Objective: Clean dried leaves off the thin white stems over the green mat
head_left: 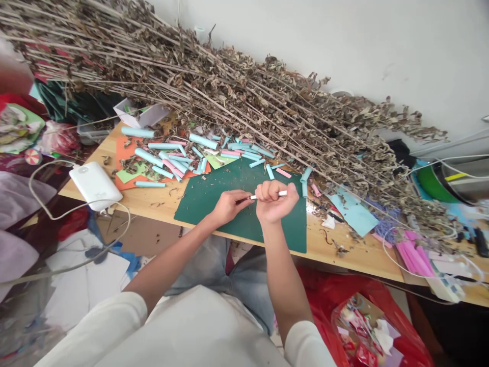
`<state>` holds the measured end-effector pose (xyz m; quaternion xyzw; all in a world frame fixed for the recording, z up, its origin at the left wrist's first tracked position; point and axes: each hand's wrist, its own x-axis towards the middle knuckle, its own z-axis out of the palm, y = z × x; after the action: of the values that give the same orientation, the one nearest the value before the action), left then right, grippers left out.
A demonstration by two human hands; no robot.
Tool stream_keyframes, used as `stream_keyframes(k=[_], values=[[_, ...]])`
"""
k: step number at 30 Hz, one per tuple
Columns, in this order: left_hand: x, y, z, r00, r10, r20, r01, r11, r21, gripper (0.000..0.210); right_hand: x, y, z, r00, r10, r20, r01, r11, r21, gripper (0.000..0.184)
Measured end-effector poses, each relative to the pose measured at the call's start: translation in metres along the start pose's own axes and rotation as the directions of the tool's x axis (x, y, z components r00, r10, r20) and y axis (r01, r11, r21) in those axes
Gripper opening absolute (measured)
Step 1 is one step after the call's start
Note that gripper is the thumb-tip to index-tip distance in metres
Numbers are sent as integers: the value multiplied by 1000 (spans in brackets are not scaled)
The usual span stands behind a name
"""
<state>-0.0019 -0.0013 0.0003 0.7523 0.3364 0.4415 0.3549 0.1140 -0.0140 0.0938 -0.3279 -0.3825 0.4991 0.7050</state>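
Observation:
My right hand (276,201) is closed in a fist around a thin white stick (282,193), which sticks out past the thumb on the right. The stick's other end points left and looks dark at the tip. My left hand (231,206) pinches at that end with thumb and fingertips. What exactly lies between those fingertips is too small to make out. Both hands are just above a dark green cutting mat (206,196). Behind them lie several rolled paper tubes (204,140), mostly light blue and some pink.
Dried leafy stalks (214,76) lie across the back of the wooden table (367,260). A white power bank (95,184) with a cable is at the left edge. Blue paper (355,211) and a pink roll (414,252) lie right. Below hangs a red bag (324,300) of scraps.

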Motion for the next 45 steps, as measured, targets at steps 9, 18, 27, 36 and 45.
stream_keyframes(k=[9,18,27,36,45], values=[[0,1,-1,1000,-5,15,5,999,34,32,3,5,-3,998,58,-2,-58,998,4,64],[1,-2,-1,1000,-14,15,12,997,71,37,7,16,-1,988,77,132,-72,997,-42,64],[1,3,0,1000,-8,-12,9,1000,14,25,9,-6,-8,998,4,70,-5,1000,15,61],[2,3,-2,1000,-8,15,8,999,33,30,6,4,-3,997,38,66,-40,998,40,61],[1,3,-1,999,-23,23,23,1000,-4,28,5,4,-4,998,61,36,-62,997,54,61]])
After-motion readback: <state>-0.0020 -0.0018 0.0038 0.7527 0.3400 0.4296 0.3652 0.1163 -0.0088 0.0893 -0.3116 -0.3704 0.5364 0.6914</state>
